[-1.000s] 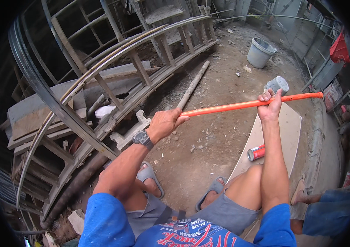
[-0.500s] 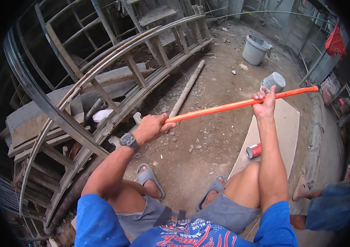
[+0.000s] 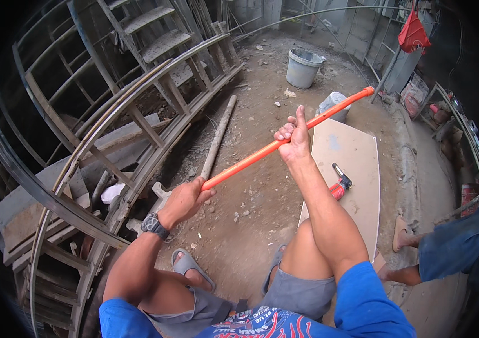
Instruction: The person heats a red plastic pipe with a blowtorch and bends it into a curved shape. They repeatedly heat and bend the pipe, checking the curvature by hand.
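A long orange plastic pipe (image 3: 245, 163) is held in the air in front of me, slanting up from near left to far right. My left hand (image 3: 184, 200), with a watch on its wrist, is closed round the near end. My right hand (image 3: 294, 135) grips it further along, fingers wrapped over it and thumb pointing up. The free far end is slightly curved, with a thicker rim. Beyond my right forearm, a blowtorch with a red canister (image 3: 337, 190) and a black head lies on a pale board (image 3: 357, 163); the forearm hides part of the board.
A wooden frame like a ladder (image 3: 138, 121) and planks fill the left side. A wooden pole (image 3: 219, 135) lies on the dirt. Ahead stand a grey bucket (image 3: 303, 69) and a smaller pail (image 3: 335, 102). Another person's legs (image 3: 414, 253) are at the right. A red bag (image 3: 413, 38) hangs far right.
My view has swung right, so things sit further left. The pipe now slants more steeply, both hands still on it. The torch's black head has come into sight.
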A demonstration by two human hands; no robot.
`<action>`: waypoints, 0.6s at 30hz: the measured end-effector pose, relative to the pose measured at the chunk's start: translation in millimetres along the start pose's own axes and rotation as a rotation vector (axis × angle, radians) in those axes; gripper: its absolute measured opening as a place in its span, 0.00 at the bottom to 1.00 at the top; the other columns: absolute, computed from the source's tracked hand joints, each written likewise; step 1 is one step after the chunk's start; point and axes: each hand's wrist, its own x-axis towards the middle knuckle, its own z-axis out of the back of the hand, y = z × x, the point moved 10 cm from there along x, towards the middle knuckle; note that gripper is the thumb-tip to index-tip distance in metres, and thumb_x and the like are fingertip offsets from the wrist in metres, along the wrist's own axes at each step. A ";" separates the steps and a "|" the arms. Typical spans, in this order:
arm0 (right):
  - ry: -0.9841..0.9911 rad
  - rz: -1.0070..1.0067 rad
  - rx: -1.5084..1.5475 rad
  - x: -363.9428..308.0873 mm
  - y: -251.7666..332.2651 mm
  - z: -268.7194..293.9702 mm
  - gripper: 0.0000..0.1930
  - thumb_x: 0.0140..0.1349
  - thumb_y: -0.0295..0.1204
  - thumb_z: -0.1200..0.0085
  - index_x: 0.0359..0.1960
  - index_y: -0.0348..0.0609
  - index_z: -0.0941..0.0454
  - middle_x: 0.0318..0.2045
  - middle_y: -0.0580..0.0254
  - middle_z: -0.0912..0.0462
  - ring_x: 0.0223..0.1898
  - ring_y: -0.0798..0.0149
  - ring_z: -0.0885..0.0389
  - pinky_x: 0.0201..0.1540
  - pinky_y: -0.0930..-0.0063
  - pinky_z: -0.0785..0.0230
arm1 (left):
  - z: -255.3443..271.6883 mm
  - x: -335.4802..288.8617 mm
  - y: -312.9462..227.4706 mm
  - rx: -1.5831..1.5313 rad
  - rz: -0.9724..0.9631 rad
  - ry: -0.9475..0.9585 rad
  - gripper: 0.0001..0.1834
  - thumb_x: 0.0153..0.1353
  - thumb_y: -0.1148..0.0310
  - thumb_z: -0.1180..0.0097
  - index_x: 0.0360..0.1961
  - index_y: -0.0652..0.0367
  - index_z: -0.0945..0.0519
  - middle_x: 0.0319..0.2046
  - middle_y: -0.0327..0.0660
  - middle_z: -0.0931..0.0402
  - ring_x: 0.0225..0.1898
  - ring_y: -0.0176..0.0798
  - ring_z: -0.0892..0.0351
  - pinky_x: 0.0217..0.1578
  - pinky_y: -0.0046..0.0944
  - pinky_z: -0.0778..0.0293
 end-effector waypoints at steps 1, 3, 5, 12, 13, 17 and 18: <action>-0.007 -0.004 0.000 -0.6 -2.0 0.8 0.30 0.63 0.58 0.30 0.38 0.47 0.31 0.17 0.78 0.42 0.15 0.76 0.42 0.19 0.75 0.44 | 0.0 -1.2 1.6 0.010 0.006 -0.003 0.21 0.75 0.51 0.41 0.43 0.62 0.23 0.27 0.56 0.22 0.32 0.61 0.19 0.34 0.55 0.29; -0.013 -0.009 0.000 2.6 -4.0 0.6 0.30 0.63 0.58 0.30 0.38 0.47 0.31 0.17 0.78 0.42 0.15 0.76 0.42 0.20 0.75 0.43 | -2.0 -2.8 2.4 -0.048 0.020 0.028 0.23 0.75 0.48 0.41 0.45 0.62 0.22 0.28 0.55 0.22 0.32 0.57 0.19 0.35 0.53 0.28; -0.007 -0.007 -0.024 6.6 -2.2 1.0 0.30 0.64 0.62 0.34 0.38 0.49 0.31 0.15 0.79 0.42 0.14 0.77 0.42 0.20 0.77 0.44 | -4.7 -8.4 10.1 -0.131 0.026 0.087 0.25 0.74 0.45 0.43 0.46 0.61 0.20 0.30 0.56 0.20 0.35 0.60 0.17 0.37 0.55 0.26; -0.036 0.032 0.023 11.9 18.6 14.9 0.29 0.66 0.61 0.35 0.39 0.47 0.31 0.17 0.78 0.42 0.15 0.76 0.42 0.20 0.75 0.43 | 1.2 -19.3 38.4 -0.207 0.155 0.092 0.24 0.73 0.47 0.38 0.47 0.60 0.16 0.30 0.41 0.20 0.32 0.37 0.23 0.36 0.44 0.27; -0.036 0.034 0.034 11.7 18.7 16.2 0.30 0.66 0.60 0.35 0.40 0.46 0.31 0.18 0.77 0.42 0.15 0.76 0.42 0.20 0.74 0.43 | -1.0 -19.2 42.0 -0.201 0.168 0.091 0.23 0.73 0.47 0.37 0.47 0.60 0.16 0.29 0.40 0.20 0.32 0.36 0.24 0.36 0.43 0.28; -0.023 0.050 0.064 10.9 21.2 15.1 0.29 0.67 0.61 0.36 0.40 0.46 0.31 0.17 0.77 0.42 0.15 0.75 0.41 0.20 0.74 0.43 | -5.1 -21.0 61.3 -0.415 0.137 0.097 0.20 0.71 0.53 0.33 0.43 0.62 0.18 0.26 0.30 0.26 0.29 0.29 0.30 0.31 0.38 0.31; -0.012 0.058 0.086 10.7 24.5 21.5 0.29 0.67 0.61 0.36 0.39 0.46 0.31 0.17 0.77 0.42 0.15 0.75 0.41 0.20 0.74 0.43 | -8.9 -26.4 68.0 -0.426 0.149 0.132 0.20 0.71 0.54 0.33 0.43 0.62 0.18 0.27 0.30 0.25 0.30 0.28 0.29 0.32 0.37 0.30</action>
